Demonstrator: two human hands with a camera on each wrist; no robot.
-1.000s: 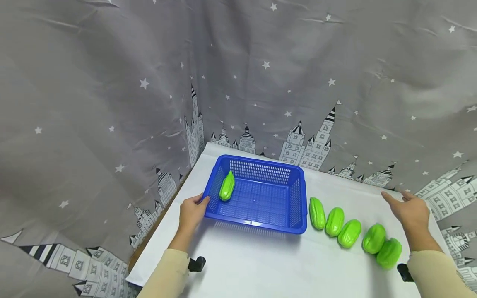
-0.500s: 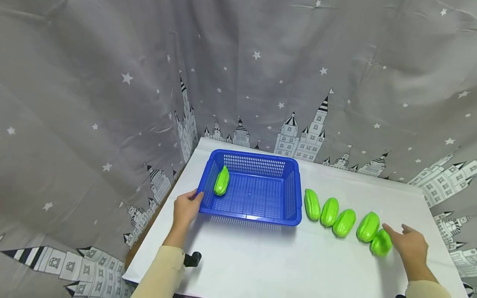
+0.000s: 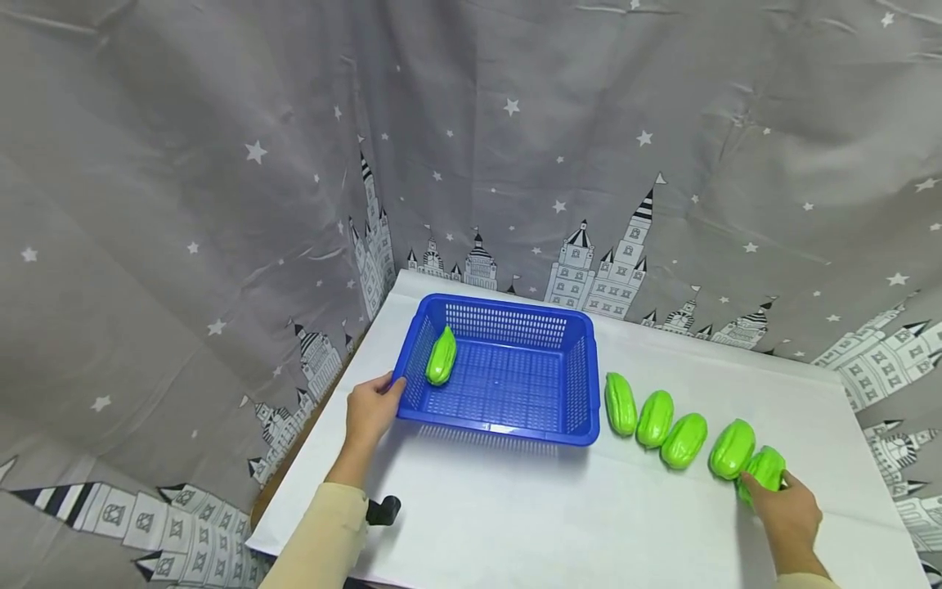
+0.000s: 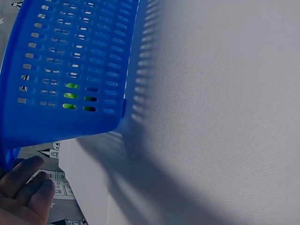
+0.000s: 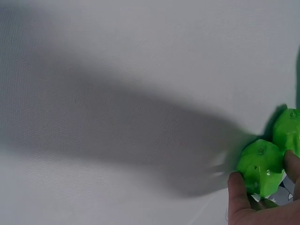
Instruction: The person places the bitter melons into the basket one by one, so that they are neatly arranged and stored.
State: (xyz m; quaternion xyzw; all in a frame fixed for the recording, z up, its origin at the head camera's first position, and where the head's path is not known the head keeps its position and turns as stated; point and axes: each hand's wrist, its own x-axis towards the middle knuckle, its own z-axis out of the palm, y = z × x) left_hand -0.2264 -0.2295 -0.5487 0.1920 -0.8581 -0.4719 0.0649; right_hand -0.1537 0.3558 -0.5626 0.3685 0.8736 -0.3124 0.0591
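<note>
The blue plastic basket (image 3: 495, 427) has slotted walls, and one green ridged gourd (image 3: 441, 357) lies inside at its left. My left hand (image 3: 370, 411) grips the rim at the front left corner; in the left wrist view its fingers (image 4: 28, 173) bend beneath the basket's rim. On the right, my right hand (image 3: 791, 515) holds the nearest gourd (image 3: 767, 468) of a row between thumb and fingers. The right wrist view shows the held gourd (image 5: 260, 169) end-on, thumb and fingers on opposite sides. It looks to be touching the neighbouring gourd (image 5: 288, 131).
More green gourds lie in a slanting row on the white-covered table (image 3: 574, 523): a slim one (image 3: 621, 404) by the basket, then others (image 3: 655, 419), (image 3: 684, 441) and one (image 3: 732, 449) beside the held gourd. A grey curtain (image 3: 456, 106) with castles hangs behind.
My right hand has come down from the table's far right side and now holds the nearest gourd. My left hand keeps its grip on the basket. The head view has shifted slightly.
</note>
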